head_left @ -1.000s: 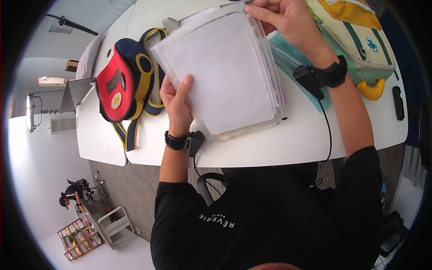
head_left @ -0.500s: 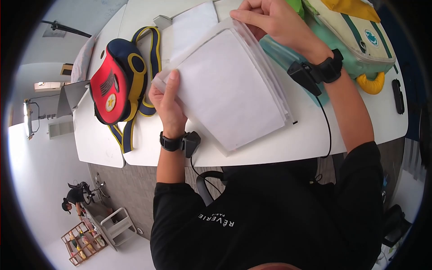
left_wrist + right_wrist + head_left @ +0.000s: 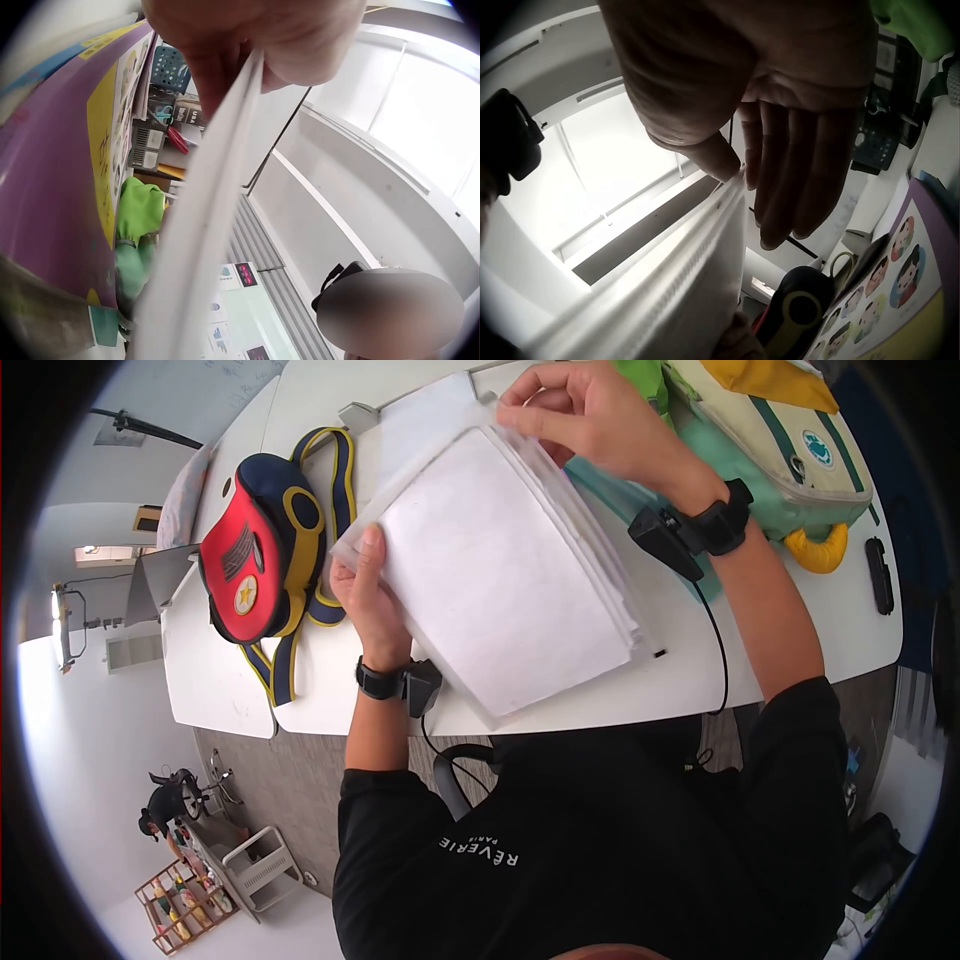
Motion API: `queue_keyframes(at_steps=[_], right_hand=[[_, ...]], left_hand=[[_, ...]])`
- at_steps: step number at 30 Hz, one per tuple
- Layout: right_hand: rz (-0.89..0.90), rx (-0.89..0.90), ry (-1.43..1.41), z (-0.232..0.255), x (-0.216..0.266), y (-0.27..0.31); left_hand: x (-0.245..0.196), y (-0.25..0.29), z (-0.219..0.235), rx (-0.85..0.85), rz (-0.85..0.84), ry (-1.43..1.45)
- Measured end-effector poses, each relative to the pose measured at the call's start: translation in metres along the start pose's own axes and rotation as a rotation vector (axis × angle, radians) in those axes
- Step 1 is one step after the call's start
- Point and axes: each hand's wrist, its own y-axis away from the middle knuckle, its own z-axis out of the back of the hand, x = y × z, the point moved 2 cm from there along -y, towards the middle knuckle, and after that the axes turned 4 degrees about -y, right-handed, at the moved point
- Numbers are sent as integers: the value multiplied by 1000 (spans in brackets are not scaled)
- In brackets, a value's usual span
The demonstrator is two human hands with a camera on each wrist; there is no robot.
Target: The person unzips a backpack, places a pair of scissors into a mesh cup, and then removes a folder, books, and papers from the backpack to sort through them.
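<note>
A clear plastic sleeve holding several white sheets (image 3: 500, 570) is tilted above the table in the head view. At its left edge my left hand (image 3: 375, 605) grips it, thumb on the front and fingers behind. My right hand (image 3: 610, 435) pinches the upper right corner between thumb and forefinger. In the left wrist view the sleeve (image 3: 199, 217) shows edge-on below the left hand (image 3: 255, 37). Its layered edges (image 3: 697, 270) run up to the right thumb in the right wrist view, where the other fingers of the right hand (image 3: 742, 97) extend past the corner.
On the white table (image 3: 330, 700), a red and navy bag (image 3: 255, 550) with yellow trim lies left. A cream and green backpack (image 3: 790, 490) sits right, near a black object (image 3: 879, 575). Behind the sleeve are a pale sheet (image 3: 425, 420) and a grey metal bracket (image 3: 358, 415).
Both hands have brought the sleeve left and closer to the body, turning it slightly. The pale sheet behind it has come into fuller view. Both hands keep their hold.
</note>
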Motion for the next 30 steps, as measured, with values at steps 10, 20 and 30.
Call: queue_keyframes(at_steps=[10,20,30], right_hand=[[113,183,433,2,6,5],[-1,121,190,7,38,11],[262,-168,84,13,46,13]], left_hand=[[-12,-10,15,-411,-26,134],[-2,-26,33,-194,-9,298],[-6,-16,12,-292,-521,-497]])
